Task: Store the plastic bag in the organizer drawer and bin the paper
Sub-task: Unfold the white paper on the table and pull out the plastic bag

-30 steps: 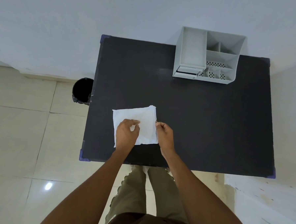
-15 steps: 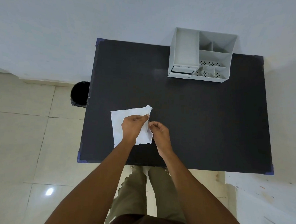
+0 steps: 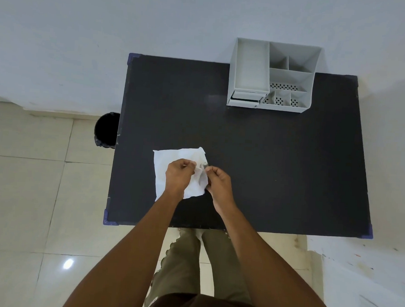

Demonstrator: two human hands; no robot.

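A crumpled white paper (image 3: pixel 170 157) lies on the black table (image 3: pixel 267 156), near its front left. Above the paper's right part, a small clear plastic bag (image 3: pixel 201 174) hangs between my two hands. It is thin and hard to make out. My left hand (image 3: pixel 178 175) pinches its top from the left, and my right hand (image 3: pixel 218 181) pinches it from the right. The grey organizer (image 3: pixel 293 64) stands at the table's far edge, with its small drawer (image 3: pixel 245 98) at the lower left front. Whether the drawer is open or closed is unclear.
A black waste bin (image 3: pixel 106 129) stands on the tiled floor, against the table's left side. A white wall runs behind the table. My legs show below the table's front edge.
My hands moved from the paper's near edge to its right part and came together. They now pinch the clear bag between them. The paper has stayed on the table.
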